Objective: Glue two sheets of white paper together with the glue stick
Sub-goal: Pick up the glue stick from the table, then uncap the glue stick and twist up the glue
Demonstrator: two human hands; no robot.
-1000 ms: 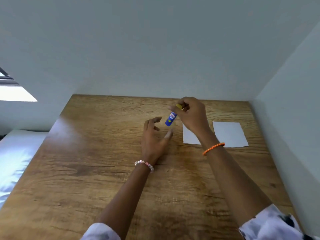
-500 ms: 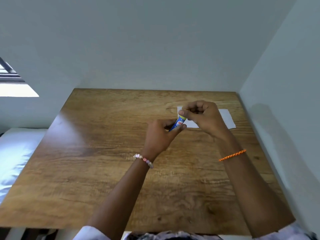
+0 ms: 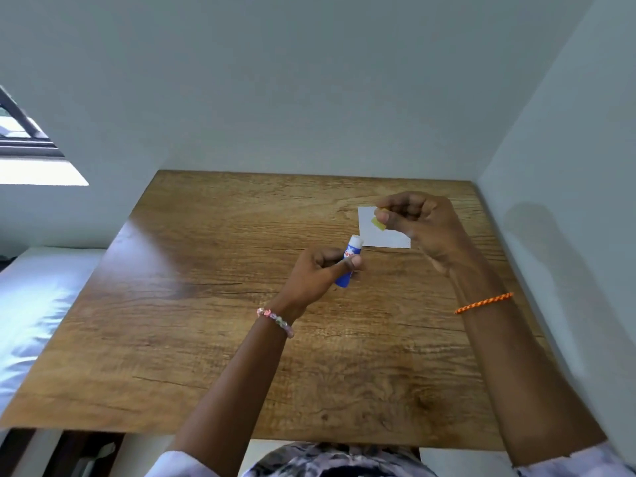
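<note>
The light, rigid glue stick (image 3: pixel 349 261) was pinched mid-barrel in the left hand (image 3: pixel 318 275); the yellow cap (image 3: pixel 378 222) was held by the right hand (image 3: pixel 418 223); thin, floppy paper (image 3: pixel 383 237) lay near the worktop (image 3: pixel 206 304) far-right corner.

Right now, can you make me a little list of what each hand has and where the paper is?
left hand: holds the glue stick, uncapped, white tip up
right hand: pinches the yellow cap, apart from the stick
paper: one white sheet shows flat on the table, partly under the right hand
second sheet: not visible, maybe hidden by the right hand
glue on paper: none visible yet
</note>
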